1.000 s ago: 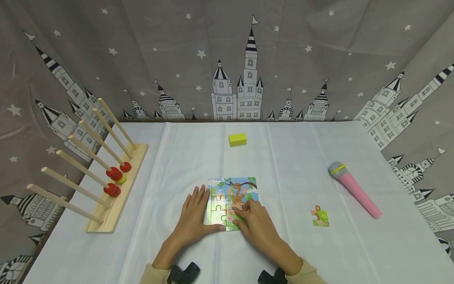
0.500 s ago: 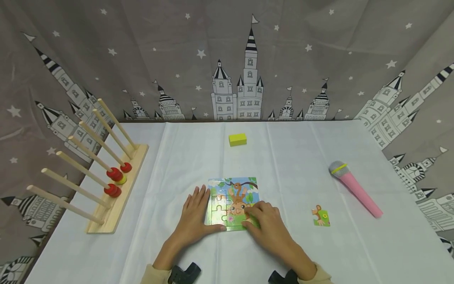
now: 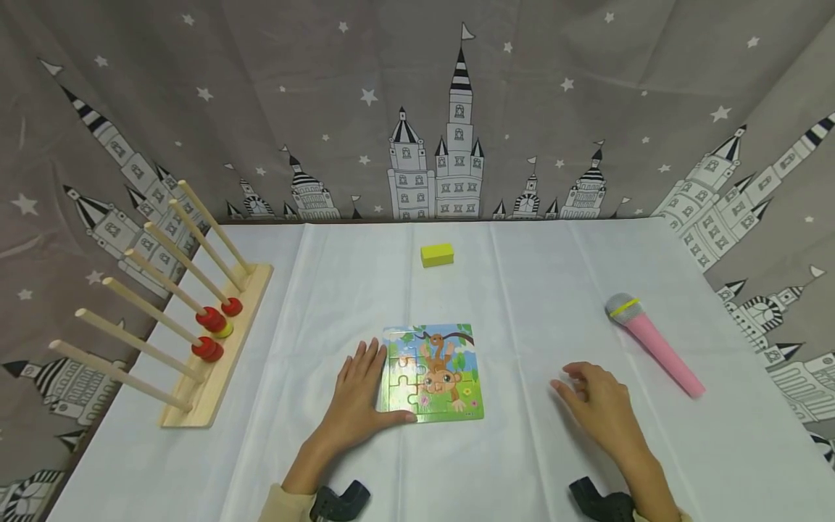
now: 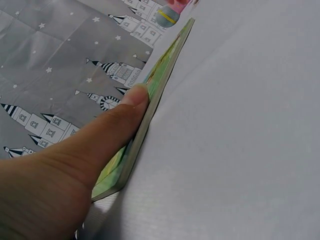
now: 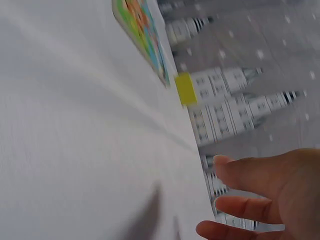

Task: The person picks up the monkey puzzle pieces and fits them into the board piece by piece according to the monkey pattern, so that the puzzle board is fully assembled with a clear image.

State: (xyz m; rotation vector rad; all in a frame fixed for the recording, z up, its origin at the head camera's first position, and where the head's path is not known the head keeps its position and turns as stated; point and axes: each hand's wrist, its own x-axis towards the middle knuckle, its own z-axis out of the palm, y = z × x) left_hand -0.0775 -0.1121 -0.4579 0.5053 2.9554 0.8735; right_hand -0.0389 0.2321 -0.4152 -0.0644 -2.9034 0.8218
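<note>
A jigsaw puzzle (image 3: 433, 373) of a monkey hanging upside down from a branch lies flat at the middle of the table, its piece outlines showing on the left part. My left hand (image 3: 355, 391) rests at its lower left corner, fingers straight along the left side. The left thumb (image 4: 117, 117) lies over the bottom edge in the left wrist view. To the right of the puzzle is my right hand (image 3: 600, 406), apart from it, with fingers loosely bent. Nothing shows between the right fingers (image 5: 245, 207) in the right wrist view. The loose puzzle piece is hidden in the right hand's area.
A yellow block (image 3: 437, 255) lies beyond the puzzle. The pink toy microphone (image 3: 655, 344) is at the right. On the left stands a wooden peg rack (image 3: 228, 348) with several red and yellow rings. A grey castle-print curtain (image 3: 522, 109) hangs behind the table.
My right hand has left the puzzle's lower right part and moved right, over the spot where the loose piece lay in view. The left hand has stayed put.
</note>
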